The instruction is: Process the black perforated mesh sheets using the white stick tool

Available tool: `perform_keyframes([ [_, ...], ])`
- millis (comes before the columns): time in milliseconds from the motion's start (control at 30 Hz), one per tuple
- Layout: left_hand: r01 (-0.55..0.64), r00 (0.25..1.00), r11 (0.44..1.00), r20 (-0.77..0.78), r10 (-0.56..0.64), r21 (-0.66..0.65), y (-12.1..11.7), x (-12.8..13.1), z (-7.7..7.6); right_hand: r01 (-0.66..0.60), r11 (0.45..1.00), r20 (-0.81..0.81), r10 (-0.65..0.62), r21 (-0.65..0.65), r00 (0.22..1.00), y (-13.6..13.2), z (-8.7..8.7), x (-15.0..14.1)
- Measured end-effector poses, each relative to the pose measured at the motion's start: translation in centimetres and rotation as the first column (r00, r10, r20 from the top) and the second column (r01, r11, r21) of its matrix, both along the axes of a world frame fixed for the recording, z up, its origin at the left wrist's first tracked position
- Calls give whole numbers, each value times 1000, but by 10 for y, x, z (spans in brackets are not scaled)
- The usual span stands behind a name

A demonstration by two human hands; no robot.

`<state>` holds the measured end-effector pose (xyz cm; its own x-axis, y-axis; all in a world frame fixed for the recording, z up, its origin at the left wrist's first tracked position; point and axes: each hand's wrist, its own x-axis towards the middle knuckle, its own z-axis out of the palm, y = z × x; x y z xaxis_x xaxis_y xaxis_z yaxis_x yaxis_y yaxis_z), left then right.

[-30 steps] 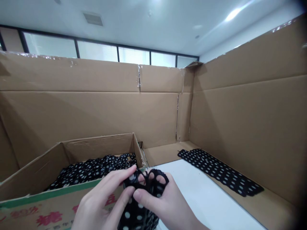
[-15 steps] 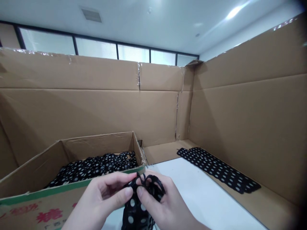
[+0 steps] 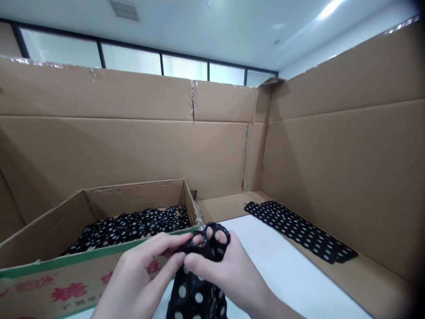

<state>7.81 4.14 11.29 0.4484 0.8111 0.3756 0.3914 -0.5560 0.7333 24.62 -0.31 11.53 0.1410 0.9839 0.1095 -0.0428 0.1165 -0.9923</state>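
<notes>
Both hands hold one black rubber sheet [image 3: 195, 294] dotted with round white discs, low in the middle of the view. My left hand [image 3: 146, 274] pinches its upper edge with thumb and forefinger. My right hand [image 3: 229, 270] grips the same edge from the right, fingers behind the sheet and thumb in front. The top of the sheet shows empty round holes with fingertips visible through them. The sheet hangs down out of view.
An open cardboard box [image 3: 99, 270] with red print at the left holds several similar black dotted pieces [image 3: 129, 226]. Flat black dotted sheets [image 3: 299, 230] lie at the right on a cardboard flap. Tall cardboard walls [image 3: 348, 164] ring the white table [image 3: 292, 274].
The hands with the sheet dipped lower, then rose again and shifted slightly right. My fingers keep working along the sheet's top edge. The view has tilted down a little.
</notes>
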Motion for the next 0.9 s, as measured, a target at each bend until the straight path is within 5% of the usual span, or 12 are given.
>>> perform_keyframes([
  [300, 127, 989, 986, -86, -118, 106, -2, -4, 5, 0, 1000, -110, -2, -19, 994, -3, -2, -5],
  [533, 15, 996, 968, -88, 7, 251, -7, 4, -5, 28, 999, -116, -23, 46, 993, -2, -10, -8],
  [700, 47, 999, 999, -18, -47, 0, -9, 7, -3, -68, 991, -81, 77, 113, 994, -2, -6, -5],
  [900, 122, 989, 957, 114, -95, -263, -11, 9, 6, -170, 982, -78, 176, 77, 981, -2, 1, -1],
])
